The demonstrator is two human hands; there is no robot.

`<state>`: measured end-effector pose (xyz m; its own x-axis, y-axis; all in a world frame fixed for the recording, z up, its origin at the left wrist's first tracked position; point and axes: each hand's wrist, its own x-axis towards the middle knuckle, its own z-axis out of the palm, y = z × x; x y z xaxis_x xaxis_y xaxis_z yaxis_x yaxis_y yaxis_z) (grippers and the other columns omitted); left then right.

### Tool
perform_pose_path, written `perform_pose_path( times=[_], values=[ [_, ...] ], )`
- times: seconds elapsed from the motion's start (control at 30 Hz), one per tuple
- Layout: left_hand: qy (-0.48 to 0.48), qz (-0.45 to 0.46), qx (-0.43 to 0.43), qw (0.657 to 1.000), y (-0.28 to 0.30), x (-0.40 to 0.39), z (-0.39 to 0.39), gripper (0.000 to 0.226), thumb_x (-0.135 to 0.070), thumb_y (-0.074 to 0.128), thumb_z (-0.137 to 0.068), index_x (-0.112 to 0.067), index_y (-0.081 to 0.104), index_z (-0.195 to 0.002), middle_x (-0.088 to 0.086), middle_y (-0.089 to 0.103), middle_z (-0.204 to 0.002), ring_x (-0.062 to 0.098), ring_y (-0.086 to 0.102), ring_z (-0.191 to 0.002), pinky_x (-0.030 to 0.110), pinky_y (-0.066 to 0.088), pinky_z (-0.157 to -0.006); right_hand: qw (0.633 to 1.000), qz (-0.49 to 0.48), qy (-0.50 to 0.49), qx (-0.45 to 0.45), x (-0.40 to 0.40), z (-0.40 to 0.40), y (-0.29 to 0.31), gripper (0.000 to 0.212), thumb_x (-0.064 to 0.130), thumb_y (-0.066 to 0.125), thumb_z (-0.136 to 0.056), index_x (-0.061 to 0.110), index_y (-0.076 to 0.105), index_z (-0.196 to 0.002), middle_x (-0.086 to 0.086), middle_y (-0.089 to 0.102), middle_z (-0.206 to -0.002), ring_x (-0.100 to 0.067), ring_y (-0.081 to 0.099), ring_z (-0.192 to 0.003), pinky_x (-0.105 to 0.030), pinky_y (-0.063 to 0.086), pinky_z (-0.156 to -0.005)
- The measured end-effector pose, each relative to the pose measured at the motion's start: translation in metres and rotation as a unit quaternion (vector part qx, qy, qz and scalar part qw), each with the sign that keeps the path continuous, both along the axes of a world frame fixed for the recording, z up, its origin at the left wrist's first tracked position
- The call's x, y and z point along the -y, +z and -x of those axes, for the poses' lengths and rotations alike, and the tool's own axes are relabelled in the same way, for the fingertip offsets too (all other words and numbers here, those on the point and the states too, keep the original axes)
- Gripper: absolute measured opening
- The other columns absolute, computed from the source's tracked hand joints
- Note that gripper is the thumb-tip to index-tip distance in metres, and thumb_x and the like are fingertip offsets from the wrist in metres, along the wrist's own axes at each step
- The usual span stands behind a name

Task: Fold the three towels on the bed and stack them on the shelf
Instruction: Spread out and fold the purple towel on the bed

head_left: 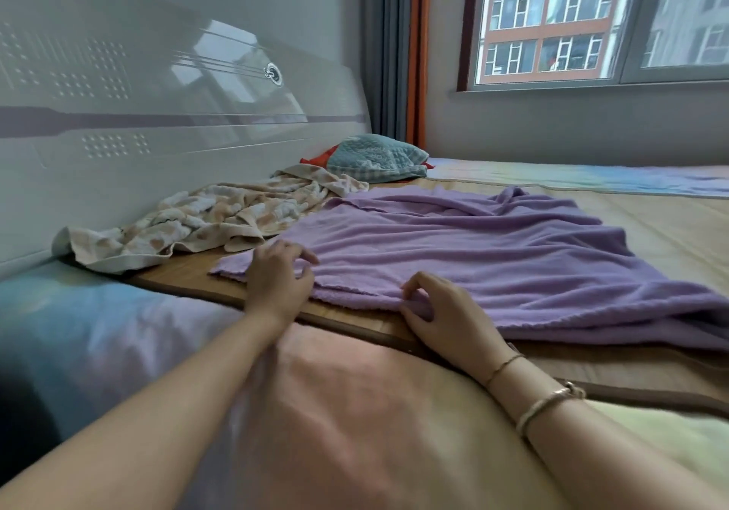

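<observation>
Under both hands, near edge of bed (355, 411): purple towel (493, 257), spread wide and rumpled, lying on a woven mat (651, 225) that covers the mattress.

Left hand (278, 280): resting on the towel's near left corner, fingers loosely curled and spread over the cloth; whether they pinch it cannot be told.

Right hand (445, 314): at the towel's near hem, thumb and fingers curled round a raised fold of purple cloth, grasping it. Two bracelets (548, 405) on that wrist.

Beyond the left hand, against the headboard (157, 115): beige patterned towel (205, 221), crumpled in a heap, its right edge touching the purple towel.

Farther beyond both hands, at the head corner of the bed: teal quilted item (374, 156), bunched, with red cloth (317, 158) showing beneath its left side; whether it is a towel cannot be told.

Beyond the right hand, past the bed: window (591, 24), with grey and orange curtain (394, 48) at its left.
</observation>
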<state>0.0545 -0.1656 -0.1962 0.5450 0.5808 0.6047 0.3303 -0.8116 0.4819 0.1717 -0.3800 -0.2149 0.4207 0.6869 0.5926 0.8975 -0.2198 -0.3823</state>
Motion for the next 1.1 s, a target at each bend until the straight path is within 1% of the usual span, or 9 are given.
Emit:
perform_pose_path(
  times=[0.13,0.33,0.43,0.57,0.67,0.8,0.93,1.0,1.1],
  values=[
    [-0.174,0.039,-0.044,0.983,-0.008,0.07,-0.012,0.01,-0.025,0.06,-0.08,-0.025,0.067,-0.087,-0.003,0.064,-0.1,0.019,0.056,-0.105,0.038,0.045,-0.093,0.998,0.035,-0.027,0.035,0.028,-0.003,0.002,0.016,0.015,0.057,-0.085,0.017,0.055,-0.1,-0.001,0.057,-0.109,-0.023,0.051,-0.106,-0.036,0.043,-0.087],
    [-0.108,-0.028,-0.045,0.993,-0.018,0.137,-0.037,0.012,-0.029,0.066,-0.076,-0.031,0.061,-0.087,-0.012,0.064,-0.099,0.015,0.055,-0.104,0.033,0.032,-0.097,0.976,0.029,-0.207,0.063,0.135,-0.022,0.005,0.02,0.004,0.059,-0.075,0.02,0.052,-0.086,-0.003,0.058,-0.107,-0.027,0.053,-0.108,-0.04,0.038,-0.098],
    [-0.107,-0.061,-0.049,0.991,-0.025,0.149,-0.044,0.02,-0.038,0.066,-0.077,-0.035,0.059,-0.095,-0.015,0.063,-0.101,0.014,0.056,-0.106,0.04,0.027,-0.107,0.956,0.049,-0.283,0.06,0.167,-0.026,0.007,0.021,0.004,0.058,-0.073,0.025,0.054,-0.076,-0.003,0.054,-0.126,-0.028,0.042,-0.128,-0.051,0.024,-0.112],
    [-0.09,-0.062,-0.093,0.99,-0.025,0.147,-0.04,0.039,-0.041,0.062,-0.083,-0.042,0.054,-0.121,-0.018,0.058,-0.126,0.011,0.05,-0.122,0.048,0.014,-0.115,0.935,0.115,-0.335,0.004,0.182,-0.031,0.013,0.033,0.015,0.054,-0.081,0.024,0.059,-0.112,-0.001,0.033,-0.148,-0.02,0.016,-0.143,-0.052,0.002,-0.116],
    [-0.098,-0.071,-0.146,0.982,-0.012,0.157,-0.041,0.036,-0.039,0.058,-0.088,-0.041,0.055,-0.123,-0.017,0.05,-0.135,0.012,0.043,-0.128,0.052,0.014,-0.114,0.935,0.104,-0.34,0.012,0.195,-0.039,0.018,0.03,0.019,0.055,-0.081,0.026,0.058,-0.11,0.0,0.03,-0.151,-0.022,0.016,-0.144,-0.05,0.004,-0.117],
    [-0.184,-0.09,-0.21,0.956,0.004,0.194,-0.057,0.032,-0.045,0.058,-0.088,-0.041,0.057,-0.12,-0.014,0.039,-0.145,0.011,0.032,-0.136,0.055,0.01,-0.115,0.949,-0.06,-0.302,-0.074,0.223,-0.06,0.024,0.018,0.007,0.059,-0.075,0.015,0.049,-0.088,-0.009,0.057,-0.107,-0.031,0.053,-0.108,-0.039,0.04,-0.092],
    [-0.215,-0.048,-0.248,0.943,0.005,0.24,-0.086,0.03,-0.049,0.053,-0.09,-0.039,0.058,-0.118,-0.009,0.037,-0.149,0.012,0.029,-0.14,0.06,0.011,-0.113,0.904,-0.127,-0.219,-0.345,0.244,-0.074,0.029,0.036,0.012,0.058,-0.084,0.009,0.037,-0.112,-0.013,0.059,-0.106,-0.025,0.058,-0.093,-0.037,0.046,-0.083],
    [-0.227,-0.04,-0.237,0.944,0.007,0.26,-0.1,0.024,-0.047,0.053,-0.09,-0.034,0.057,-0.11,-0.008,0.05,-0.137,0.013,0.039,-0.133,0.06,0.018,-0.111,0.885,-0.161,-0.191,-0.393,0.25,-0.081,0.031,0.053,0.022,0.061,-0.074,0.01,0.038,-0.12,-0.013,0.062,-0.097,-0.022,0.059,-0.082,-0.034,0.047,-0.076],
    [-0.239,-0.045,-0.221,0.944,0.014,0.28,-0.111,0.019,-0.037,0.056,-0.089,-0.025,0.05,-0.103,-0.003,0.061,-0.115,0.02,0.055,-0.111,0.046,0.036,-0.102,0.896,-0.13,-0.175,-0.387,0.257,-0.087,0.035,0.039,0.01,0.063,-0.078,0.01,0.051,-0.115,-0.008,0.063,-0.087,-0.017,0.057,-0.072,-0.026,0.044,-0.063]
  ],
)
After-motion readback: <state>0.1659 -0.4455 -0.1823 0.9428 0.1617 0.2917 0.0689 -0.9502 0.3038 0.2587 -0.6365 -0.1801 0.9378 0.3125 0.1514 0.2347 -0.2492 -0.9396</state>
